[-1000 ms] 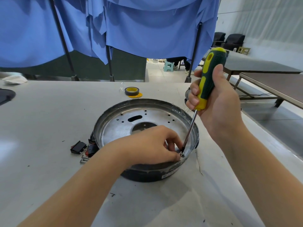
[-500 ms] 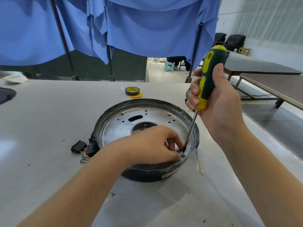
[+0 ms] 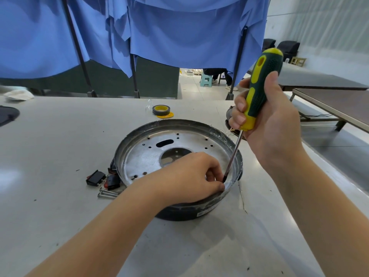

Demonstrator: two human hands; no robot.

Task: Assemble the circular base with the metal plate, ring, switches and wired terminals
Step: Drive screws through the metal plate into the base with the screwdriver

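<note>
The round dark-walled base (image 3: 179, 212) sits on the pale grey table (image 3: 60, 146), with the perforated silver metal plate (image 3: 143, 156) seated inside it. The yellow-and-green-handled screwdriver (image 3: 259, 90) is gripped in the right hand (image 3: 269, 124), its tip set down at the plate's near right edge. The left hand (image 3: 187, 178) is curled beside the tip, apparently pinching a small screw, though the screw itself cannot be made out.

A slip is judged the main risk: the shaft is tilted, so the tip could be thrown off onto the left fingertips (image 3: 220, 186) touching it, or the screw could be driven crooked. The base is not clamped and could be turned by the torque.

Two black rocker switches (image 3: 95, 177) and loose silver bolts (image 3: 107, 193) lie just left of the base, near the left forearm, and could be swept aside. A roll of tape (image 3: 161, 110) lies well behind.
</note>
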